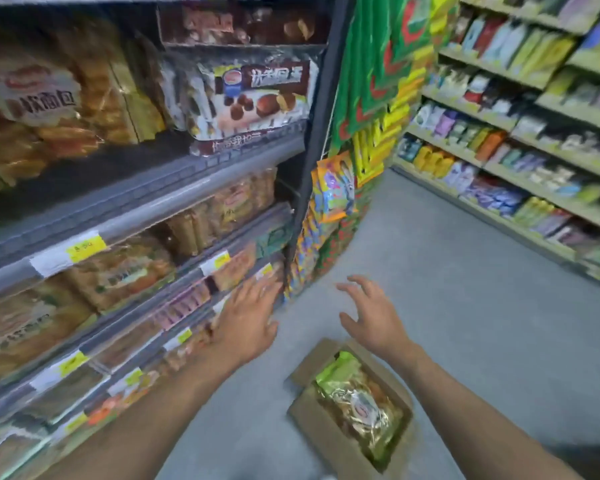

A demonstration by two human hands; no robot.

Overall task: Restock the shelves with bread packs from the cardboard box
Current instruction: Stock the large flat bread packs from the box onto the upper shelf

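Below, the bread pack (361, 403) lies in the cardboard box (326, 441) on the floor (447, 271), just nearer than the right hand (371, 313); it and the left hand (248, 323) spread empty fingers.

We see a brightly and evenly lit shop aisle. The light falls from above, to judge by the dark bands under the boards of the left shelves (153, 209). The grey floor (465, 289) carries only a faint, soft shadow beside the cardboard box (312, 427). Glare glints off the clear wrap of the bread pack (364, 407) inside it.

Motion blur smears the whole frame. The right shelves (520, 140) are streaked, and the yellow price tags (84, 249) are unreadable. The left hand (248, 320) and right hand (371, 317) have soft, doubled edges.

The wide lens bows the shelf rails and bends the dark upright post (312, 133), most strongly towards the corners.
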